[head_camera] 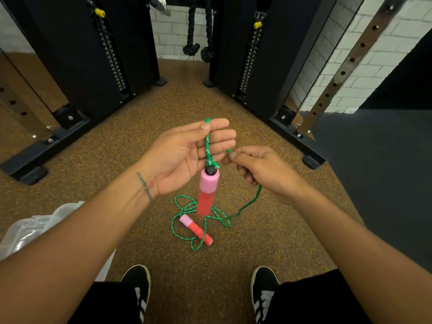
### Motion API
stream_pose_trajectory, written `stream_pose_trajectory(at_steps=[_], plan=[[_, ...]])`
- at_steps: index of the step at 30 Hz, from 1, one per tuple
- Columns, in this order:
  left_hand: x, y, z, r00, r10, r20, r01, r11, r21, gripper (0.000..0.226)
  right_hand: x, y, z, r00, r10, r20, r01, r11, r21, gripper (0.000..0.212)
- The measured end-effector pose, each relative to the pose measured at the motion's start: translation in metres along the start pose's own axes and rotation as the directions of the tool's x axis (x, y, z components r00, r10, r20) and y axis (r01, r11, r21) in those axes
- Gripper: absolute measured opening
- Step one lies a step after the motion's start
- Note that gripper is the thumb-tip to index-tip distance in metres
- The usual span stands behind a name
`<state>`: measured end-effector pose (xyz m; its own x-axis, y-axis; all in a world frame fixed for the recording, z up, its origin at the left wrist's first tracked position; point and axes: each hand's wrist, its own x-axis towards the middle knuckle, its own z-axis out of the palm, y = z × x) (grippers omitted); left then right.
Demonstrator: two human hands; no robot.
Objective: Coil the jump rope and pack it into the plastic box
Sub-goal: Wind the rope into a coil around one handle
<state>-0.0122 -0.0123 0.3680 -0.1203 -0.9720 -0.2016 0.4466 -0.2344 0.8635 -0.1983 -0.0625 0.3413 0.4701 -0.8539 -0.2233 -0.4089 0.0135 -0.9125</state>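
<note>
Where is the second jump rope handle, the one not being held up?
In the head view, the second handle lies on the brown floor at centre frame, among loose green rope, below the hanging handle and ahead of the shoes.

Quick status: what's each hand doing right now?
Left hand: pinching the green rope, one handle dangling below.
Right hand: closed on the same rope.

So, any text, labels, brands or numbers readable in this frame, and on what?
None can be read.
Tattoo on the left wrist: dark marks, too blurred to read.
Weight stacks: no legible numbers.
Jump rope handles and plastic box: no visible lettering.
</note>
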Motion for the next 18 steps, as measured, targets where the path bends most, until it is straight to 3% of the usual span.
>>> stream_pose_trajectory(at_steps=[6,13,18], plan=[[0.006,0.005,-0.003,0.997,0.006,-0.073,-0.003,0.999,0.036,0.036,-0.008,-0.011,-0.001,0.974,-0.163,0.159,0.209,0.917,-0.34,0.019],[0.007,0.012,0.003,0.994,-0.099,-0.044,0.102,0.991,0.09,0.057,-0.004,-0.003,-0.003,0.955,-0.286,0.08,0.266,0.705,-0.657,0.03],[0.009,0.012,0.001,0.994,-0.103,-0.042,0.107,0.989,0.102,0.062,-0.002,0.001,-0.002,0.952,-0.274,0.135,0.295,0.709,-0.641,0.04]])
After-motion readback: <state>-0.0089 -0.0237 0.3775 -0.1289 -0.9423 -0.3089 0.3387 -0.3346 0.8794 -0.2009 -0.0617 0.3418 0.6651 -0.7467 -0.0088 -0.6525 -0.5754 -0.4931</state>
